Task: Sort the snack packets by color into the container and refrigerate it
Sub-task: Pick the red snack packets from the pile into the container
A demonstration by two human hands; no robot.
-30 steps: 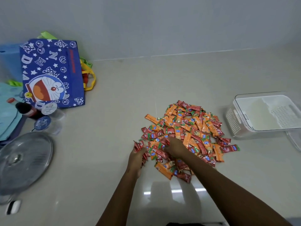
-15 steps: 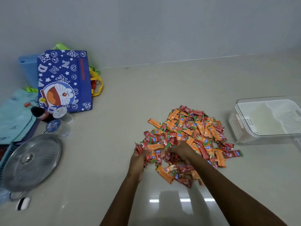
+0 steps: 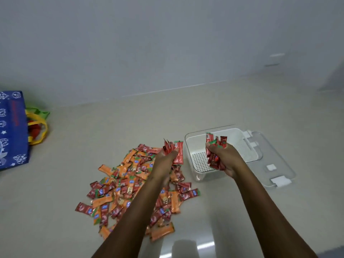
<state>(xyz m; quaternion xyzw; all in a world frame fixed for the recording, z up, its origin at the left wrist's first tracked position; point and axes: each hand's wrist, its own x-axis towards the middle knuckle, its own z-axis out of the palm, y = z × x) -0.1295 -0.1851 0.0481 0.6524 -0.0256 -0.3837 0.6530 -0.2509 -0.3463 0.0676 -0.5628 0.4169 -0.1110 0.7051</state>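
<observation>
A heap of orange and red snack packets (image 3: 126, 185) lies on the pale floor in front of me. My left hand (image 3: 164, 162) grips a bunch of red packets (image 3: 176, 151), raised above the heap's right edge. My right hand (image 3: 223, 157) grips another bunch of red packets (image 3: 216, 151) over the clear container (image 3: 240, 138), which has a white perforated insert and nothing lying in it. The container stands just right of the heap.
A clear lid (image 3: 275, 168) with white clips lies right of the container. A blue printed bag (image 3: 13, 131) with yellow and green handles sits at the far left by the wall (image 3: 167, 43).
Both hands have lifted off the heap with red packets in them and moved right; the right hand is now over the container. The camera has swung right, so the items at left left the view.
</observation>
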